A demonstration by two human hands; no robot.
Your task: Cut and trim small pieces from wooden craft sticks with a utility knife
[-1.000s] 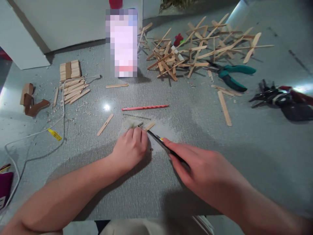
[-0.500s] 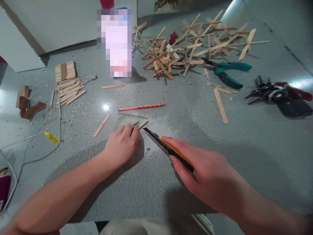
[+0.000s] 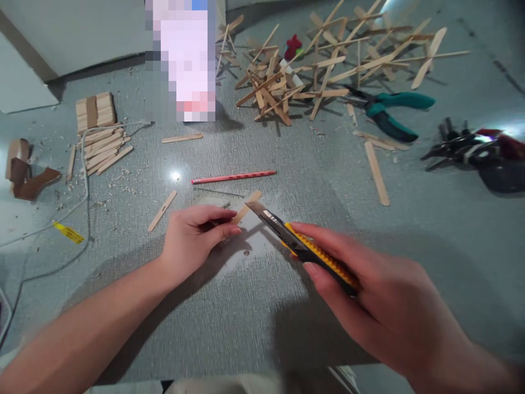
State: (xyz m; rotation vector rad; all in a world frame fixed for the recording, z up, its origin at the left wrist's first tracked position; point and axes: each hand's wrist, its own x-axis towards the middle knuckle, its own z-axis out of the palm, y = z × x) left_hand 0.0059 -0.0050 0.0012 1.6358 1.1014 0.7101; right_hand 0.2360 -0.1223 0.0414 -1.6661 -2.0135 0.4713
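My left hand (image 3: 194, 235) pinches a wooden craft stick (image 3: 248, 207) between thumb and fingers; its far end points up to the right. In my right hand (image 3: 369, 290) is a yellow and black utility knife (image 3: 315, 254), its blade tip close to the stick's edge. Whether blade and wood touch, I cannot tell. Beneath the stick lies a clear set square (image 3: 213, 195), partly hidden by my left hand. Just beyond it is a red pencil (image 3: 233, 178). A single craft stick (image 3: 162, 210) with a small dark slot rests left of the hand.
Crossed craft sticks (image 3: 279, 87) spread over the back, with teal-handled pliers (image 3: 394, 112) at their right. More tools (image 3: 471, 150) lie far right. At left are a bundle of sticks (image 3: 104, 109), a white cable (image 3: 87, 180) and torn brown paper (image 3: 33, 180). A blurred upright object (image 3: 184, 60) stands behind.
My left hand has turned, and the craft stick is now pinched up between thumb and fingers rather than pressed down near the set square. The knife has shifted slightly right. The whole view has moved a little.
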